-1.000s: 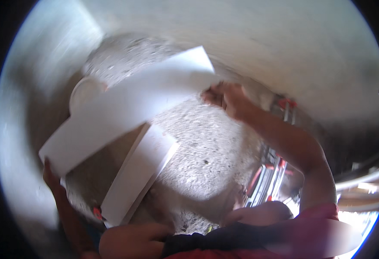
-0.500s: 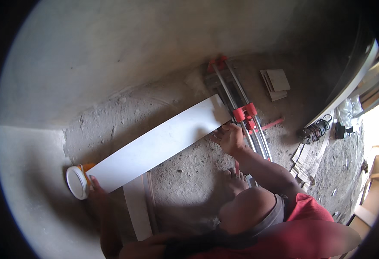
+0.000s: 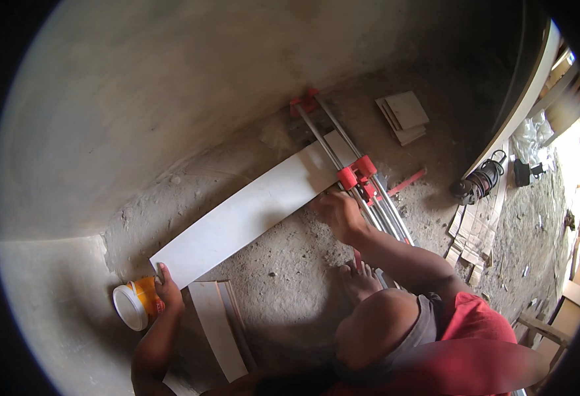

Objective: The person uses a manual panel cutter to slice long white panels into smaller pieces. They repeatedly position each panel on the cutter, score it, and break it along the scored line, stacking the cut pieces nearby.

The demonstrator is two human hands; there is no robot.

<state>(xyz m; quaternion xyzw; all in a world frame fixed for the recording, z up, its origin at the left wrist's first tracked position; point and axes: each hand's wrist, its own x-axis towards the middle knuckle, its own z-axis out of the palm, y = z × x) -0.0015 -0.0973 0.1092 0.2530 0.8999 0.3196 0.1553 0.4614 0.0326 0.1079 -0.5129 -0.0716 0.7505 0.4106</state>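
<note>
A long white tile (image 3: pixel 237 224) lies slantwise across the floor area, its far right end under the two metal rails of a red manual tile cutter (image 3: pixel 356 175). My left hand (image 3: pixel 168 294) grips the tile's left end, thumb on top and fingers beneath. Beside that hand, a yellow bucket with a white lid (image 3: pixel 131 305) lies tipped on its side. My right hand (image 3: pixel 343 214) is closed at the tile's near edge, close to the cutter's red carriage; its fingertips are partly hidden.
Several long tile pieces (image 3: pixel 216 323) lie near my left forearm. Small cut tiles (image 3: pixel 405 112) are stacked beyond the cutter. At right, a corded power tool (image 3: pixel 480 183) rests near flattened cardboard (image 3: pixel 478 231). A bare wall (image 3: pixel 138 119) bounds the far side; my foot (image 3: pixel 359 280) is near the cutter.
The tile has slid rightward, and its far end now passes beneath the cutter's rails. My left hand has moved along with it, away from the bucket's top; my right hand remains near the carriage.
</note>
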